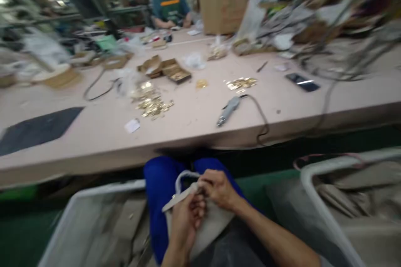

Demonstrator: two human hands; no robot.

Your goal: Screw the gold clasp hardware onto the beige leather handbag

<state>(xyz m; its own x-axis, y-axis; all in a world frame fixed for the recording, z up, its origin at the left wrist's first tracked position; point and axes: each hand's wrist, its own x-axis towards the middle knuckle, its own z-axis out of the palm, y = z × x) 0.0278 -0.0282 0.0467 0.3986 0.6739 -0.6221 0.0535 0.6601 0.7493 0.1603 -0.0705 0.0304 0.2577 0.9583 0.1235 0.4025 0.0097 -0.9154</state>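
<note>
**Pinching the beige piece [214,223] low over my knees [163,171]**

My right hand [219,187] has its thumb and fingers closed on the upper edge of the piece; whatever lies between the fingertips is hidden. My left hand [189,215] is just below and beside it, fingers curled inward, and appears to grip the same edge, though I cannot tell how tightly. The piece rests across my lap, between the left bin [108,188] and the right bin [313,196], with a pale loop [178,183] standing up from its far side.

To do this well, I'd let the left be the steady anchor and leave the fine work to the right thumb. The 2 grips are best set close together, so the soft material cannot sag between them. I'd press evenly, hold the edge flat rather than twisted, and leave the loop outside the pinch so it doesn't fold under. Bringing the piece slightly nearer my eyes would help, since my knuckles cover the spot.

On the bench [184,123] ahead, gold-coloured metal parts lie in a larger heap [153,104] and a smaller heap [241,83]. A grey hand tool [229,110] rests near the front edge, tip towards me.
</note>
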